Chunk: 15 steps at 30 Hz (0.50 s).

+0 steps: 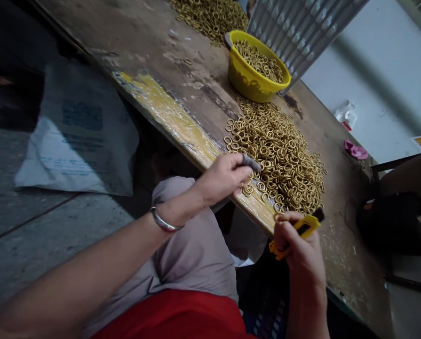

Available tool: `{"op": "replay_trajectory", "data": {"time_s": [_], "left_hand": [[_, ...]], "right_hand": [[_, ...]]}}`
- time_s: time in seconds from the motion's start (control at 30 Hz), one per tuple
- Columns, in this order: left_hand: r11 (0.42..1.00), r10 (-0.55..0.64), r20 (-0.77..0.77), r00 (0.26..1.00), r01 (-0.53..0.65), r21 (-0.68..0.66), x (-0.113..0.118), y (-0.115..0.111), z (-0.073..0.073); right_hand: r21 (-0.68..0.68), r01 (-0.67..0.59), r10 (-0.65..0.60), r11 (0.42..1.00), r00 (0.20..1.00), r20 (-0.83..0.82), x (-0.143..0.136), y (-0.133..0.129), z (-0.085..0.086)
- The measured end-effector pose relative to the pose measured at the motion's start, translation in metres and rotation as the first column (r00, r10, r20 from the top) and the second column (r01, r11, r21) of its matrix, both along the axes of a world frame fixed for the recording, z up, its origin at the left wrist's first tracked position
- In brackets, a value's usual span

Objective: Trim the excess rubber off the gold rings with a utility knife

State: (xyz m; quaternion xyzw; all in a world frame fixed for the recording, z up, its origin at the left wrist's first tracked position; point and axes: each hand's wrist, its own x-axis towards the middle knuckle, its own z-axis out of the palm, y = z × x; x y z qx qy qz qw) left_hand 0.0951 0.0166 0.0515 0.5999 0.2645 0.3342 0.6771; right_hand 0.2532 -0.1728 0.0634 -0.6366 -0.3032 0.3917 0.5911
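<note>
My right hand (300, 245) is closed around a yellow utility knife (307, 227) at the table's front edge. By its thumb and fingertips is a brass-coloured ring (278, 217). My left hand (226, 178) reaches over the edge with its fingers drawn together, at the near side of a heap of brass-coloured rings (281, 150). A grey cover (251, 162) wraps one of its fingers. Whether a ring is between those fingertips is hidden. A few loose rings lie just beyond and below that hand.
Behind the heap, a yellow basin (254, 87) holds more rings, beside a ribbed grey panel (302, 33). Another ring pile (213, 19) lies at the far end. Clear tape covers the wooden table edge (175, 122). A white sack (79, 136) stands on the floor, left.
</note>
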Motion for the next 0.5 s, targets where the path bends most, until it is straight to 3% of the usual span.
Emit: {"op": "replay_trajectory", "data": {"time_s": [0.07,0.17,0.3,0.5], "left_hand": [[0.933,-0.251,0.090,0.964,0.266,-0.242,0.005,-0.016,0.000],[0.860,-0.351,0.176,0.920,0.391,-0.329,0.008,-0.035,-0.006],[0.853,-0.314,0.203,0.928,0.369,-0.370,0.004,-0.045,-0.014],[0.887,-0.129,0.188,0.974,0.198,-0.417,0.005,-0.059,-0.023]], "right_hand": [[-0.091,-0.075,0.073,0.993,0.997,-0.027,-0.002,0.006,-0.008],[-0.125,-0.160,0.148,0.979,0.984,-0.099,-0.005,0.014,-0.012],[-0.126,-0.151,0.128,0.980,0.976,-0.177,-0.010,0.018,-0.009],[-0.066,-0.091,0.075,0.994,0.975,-0.208,-0.021,0.021,-0.017]]}}
